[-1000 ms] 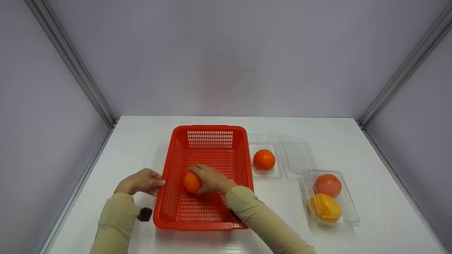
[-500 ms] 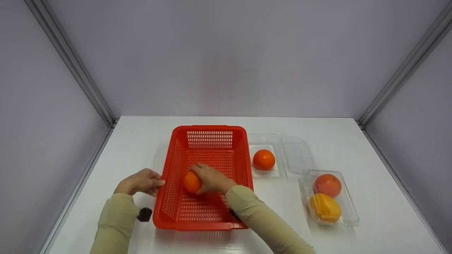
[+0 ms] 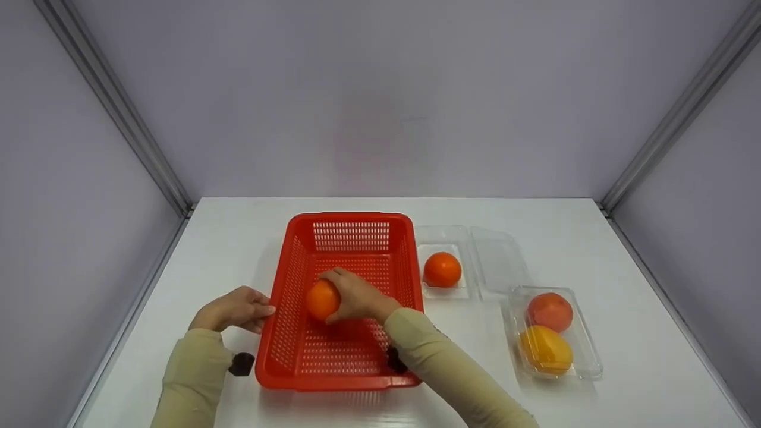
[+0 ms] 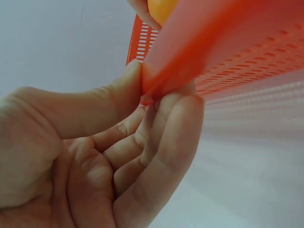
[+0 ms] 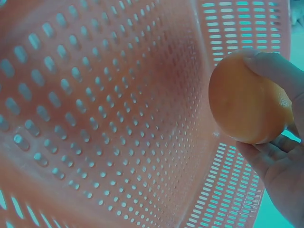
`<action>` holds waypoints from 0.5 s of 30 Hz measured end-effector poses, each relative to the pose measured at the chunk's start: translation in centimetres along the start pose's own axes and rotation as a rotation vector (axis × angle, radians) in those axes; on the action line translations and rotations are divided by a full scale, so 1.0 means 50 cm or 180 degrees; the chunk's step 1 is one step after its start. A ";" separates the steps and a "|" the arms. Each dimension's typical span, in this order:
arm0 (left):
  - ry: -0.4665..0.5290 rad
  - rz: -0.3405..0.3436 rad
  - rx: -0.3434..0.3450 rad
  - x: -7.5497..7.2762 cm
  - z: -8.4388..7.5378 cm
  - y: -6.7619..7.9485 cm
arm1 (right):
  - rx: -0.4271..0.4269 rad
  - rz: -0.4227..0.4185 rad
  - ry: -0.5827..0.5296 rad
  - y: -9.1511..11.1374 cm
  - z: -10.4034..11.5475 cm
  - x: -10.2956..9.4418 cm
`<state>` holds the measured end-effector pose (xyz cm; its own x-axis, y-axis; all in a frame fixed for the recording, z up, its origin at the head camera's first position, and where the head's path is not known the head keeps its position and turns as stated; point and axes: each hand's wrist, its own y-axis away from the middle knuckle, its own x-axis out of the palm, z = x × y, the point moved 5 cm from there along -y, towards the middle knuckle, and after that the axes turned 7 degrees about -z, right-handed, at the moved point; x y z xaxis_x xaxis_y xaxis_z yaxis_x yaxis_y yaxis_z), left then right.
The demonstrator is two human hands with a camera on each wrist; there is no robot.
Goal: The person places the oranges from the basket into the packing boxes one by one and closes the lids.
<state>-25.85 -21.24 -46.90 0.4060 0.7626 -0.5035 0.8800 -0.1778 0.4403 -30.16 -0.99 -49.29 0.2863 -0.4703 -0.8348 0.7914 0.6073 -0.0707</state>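
A red plastic basket (image 3: pixel 345 383) with slotted walls stands at the middle left of the table. My left hand (image 3: pixel 235 309) pinches its left rim between thumb and fingers; the left wrist view shows the thumb (image 4: pixel 104 107) on one side of the rim and the fingers on the other. Inside the basket my right hand (image 3: pixel 357 297) grips an orange (image 3: pixel 322 300), with thumb and fingers around it. The right wrist view has the orange (image 5: pixel 247 97) over the slotted floor, close to a side wall. Part of the fruit is hidden by the hand.
Right of the basket, an open clear plastic box (image 3: pixel 469 285) holds another orange (image 3: pixel 442 270), its lid (image 3: pixel 499 258) folded out to the right. Nearer me on the right, a closed clear box (image 3: pixel 585 356) contains a reddish round fruit (image 3: pixel 550 311) and a yellow fruit (image 3: pixel 546 349).
My right hand and the orange have risen slightly within the basket. The left hand still pinches the rim, and the whole head view has shifted a little.
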 end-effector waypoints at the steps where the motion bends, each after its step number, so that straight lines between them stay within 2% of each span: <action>1: -0.0009 -0.0008 0.0000 0.000 0.001 0.000 | 0.0020 -0.0006 -0.0030 0.001 0.000 -0.002; 10: -0.0048 -0.0053 -0.0018 -0.004 0.003 -0.002 | 0.0097 -0.0026 -0.0234 0.008 0.009 -0.030; 15: -0.0046 -0.0045 -0.0035 -0.003 0.004 -0.003 | 0.0046 -0.0041 -0.0333 0.016 0.015 -0.045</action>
<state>-25.97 -21.43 -47.04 0.3971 0.7560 -0.5204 0.8830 -0.1601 0.4412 -29.79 0.09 -47.04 0.3302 -0.5427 -0.7723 0.8029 0.5917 -0.0726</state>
